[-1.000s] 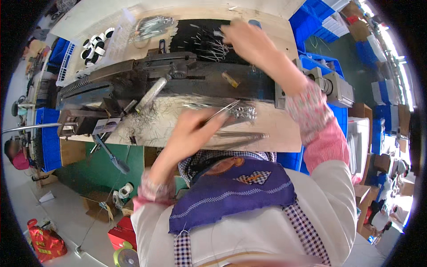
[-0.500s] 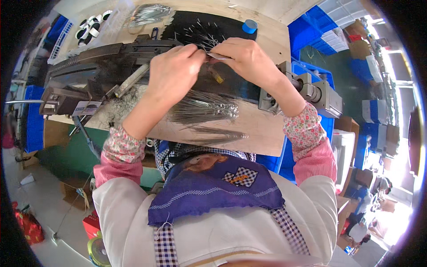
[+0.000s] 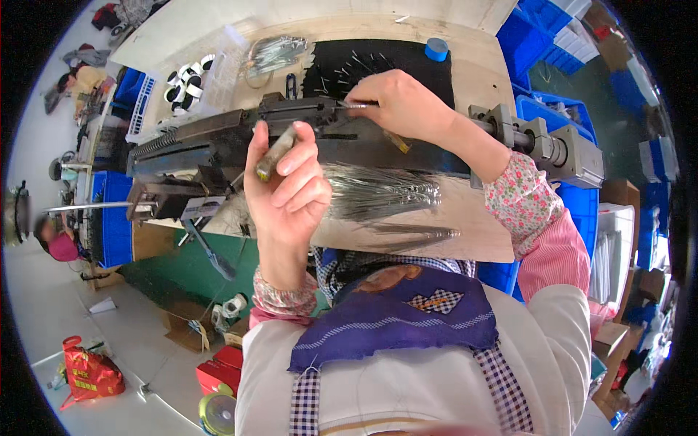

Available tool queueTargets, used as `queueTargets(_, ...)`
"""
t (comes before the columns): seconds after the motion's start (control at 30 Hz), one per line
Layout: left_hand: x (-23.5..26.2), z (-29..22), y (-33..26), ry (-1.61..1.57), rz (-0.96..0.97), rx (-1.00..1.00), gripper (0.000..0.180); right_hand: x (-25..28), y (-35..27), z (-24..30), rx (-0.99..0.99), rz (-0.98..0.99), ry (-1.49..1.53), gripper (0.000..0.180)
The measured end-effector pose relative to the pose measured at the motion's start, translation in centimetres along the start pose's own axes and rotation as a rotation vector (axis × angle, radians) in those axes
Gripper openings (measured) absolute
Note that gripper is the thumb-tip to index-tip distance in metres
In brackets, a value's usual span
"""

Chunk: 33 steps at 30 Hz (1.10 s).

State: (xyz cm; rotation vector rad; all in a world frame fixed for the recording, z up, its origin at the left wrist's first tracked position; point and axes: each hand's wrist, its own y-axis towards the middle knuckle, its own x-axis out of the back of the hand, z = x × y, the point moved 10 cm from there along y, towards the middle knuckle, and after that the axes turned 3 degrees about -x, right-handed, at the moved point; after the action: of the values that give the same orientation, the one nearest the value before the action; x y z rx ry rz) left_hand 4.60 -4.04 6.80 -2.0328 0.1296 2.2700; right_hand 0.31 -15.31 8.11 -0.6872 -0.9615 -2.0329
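My left hand [image 3: 285, 196] is turned palm up, its fingers curled around a worn grey rod-shaped handle [image 3: 273, 157] in front of the bench machine [image 3: 305, 115]. My right hand [image 3: 404, 103] reaches over the machine's right part. Its thumb and forefinger pinch a thin metal piece [image 3: 356, 106] at the machine's jaw; the piece's far end is too small to make out. Behind that hand, thin light-tipped wires [image 3: 358, 71] lie on a black mat [image 3: 320, 75]. A bundle of thin metal wires [image 3: 385, 192] lies on the near side of the bench.
A clear bin [image 3: 227, 48] with black-and-white rolls stands at the back left, beside more wires [image 3: 275, 55]. A blue tape roll [image 3: 436, 49] sits on the mat. A metal shaft assembly [image 3: 534, 142] juts out right, near blue crates [image 3: 556, 109]. A smaller wire bundle [image 3: 411, 234] lies near the front edge.
My left hand has left the right hand's side, moved down and left, turned palm up and closed on the grey handle. My right hand keeps its pinch near the jaw. The view has shifted.
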Motion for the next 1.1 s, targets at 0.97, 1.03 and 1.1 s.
queueTargets(0.97, 13.2, -20.6, -13.8, 1.077, -0.822, -0.789, 0.035, -6.5, -7.2, -4.9, -0.519, 0.156, -0.479, 0.019)
queueTargets(1.03, 13.5, -20.2, -13.8, 0.975, -0.761, -0.843, 0.025, -6.4, -7.2, -5.2, -0.398, 0.153, -0.422, 0.019)
queueTargets(1.1, 13.4, -18.8, -13.9, 0.935, -0.682, -0.992, 0.023, -4.8, -9.1, -5.2, -0.415, 0.144, -0.408, 0.016)
